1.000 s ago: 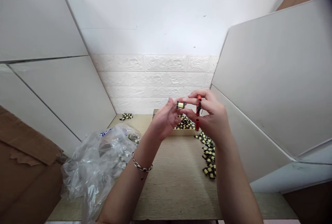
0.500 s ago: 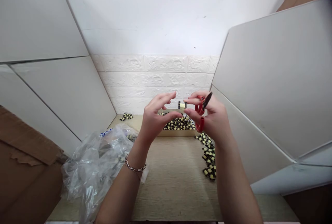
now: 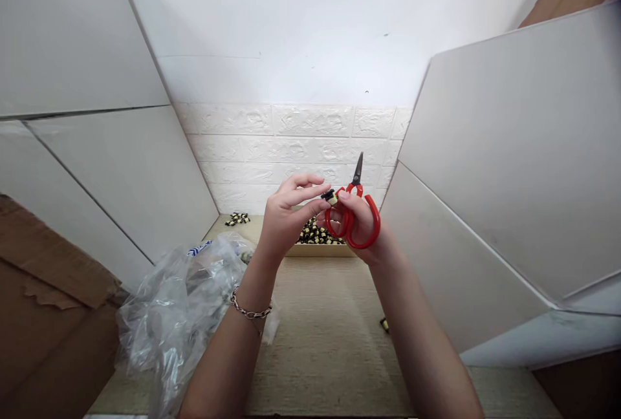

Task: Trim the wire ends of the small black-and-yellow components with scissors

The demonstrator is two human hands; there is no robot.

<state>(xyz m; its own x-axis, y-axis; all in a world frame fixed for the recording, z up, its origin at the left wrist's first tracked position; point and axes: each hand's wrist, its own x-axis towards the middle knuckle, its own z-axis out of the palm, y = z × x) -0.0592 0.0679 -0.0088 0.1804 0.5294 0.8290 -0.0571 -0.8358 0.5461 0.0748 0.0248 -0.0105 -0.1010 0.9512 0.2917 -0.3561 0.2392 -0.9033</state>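
Between the thumb and fingertips of my left hand (image 3: 287,215) is a small transformer (image 3: 332,198), black at the ends with yellow tape round its middle. My right hand (image 3: 363,220) has red-handled scissors (image 3: 358,177) hooked on its fingers, their dark blades together and pointing up, away from the transformer. The right thumb tip is beside the transformer; whether it presses on it I cannot tell. Below both hands, a shallow box (image 3: 320,250) full of similar transformers is partly hidden by them.
A crumpled clear plastic bag (image 3: 187,306) lies left on the table (image 3: 320,328). Behind it is a small transformer pile (image 3: 237,218). One more transformer (image 3: 385,324) shows beside my right forearm. Pale panels (image 3: 478,147) stand on both sides, with a brick-patterned wall (image 3: 310,120) behind.
The transformer has gone from my right fingertips to my left ones. My right hand has moved left and turned, bringing the scissors upright. My right forearm now hides most of the right-hand pile.
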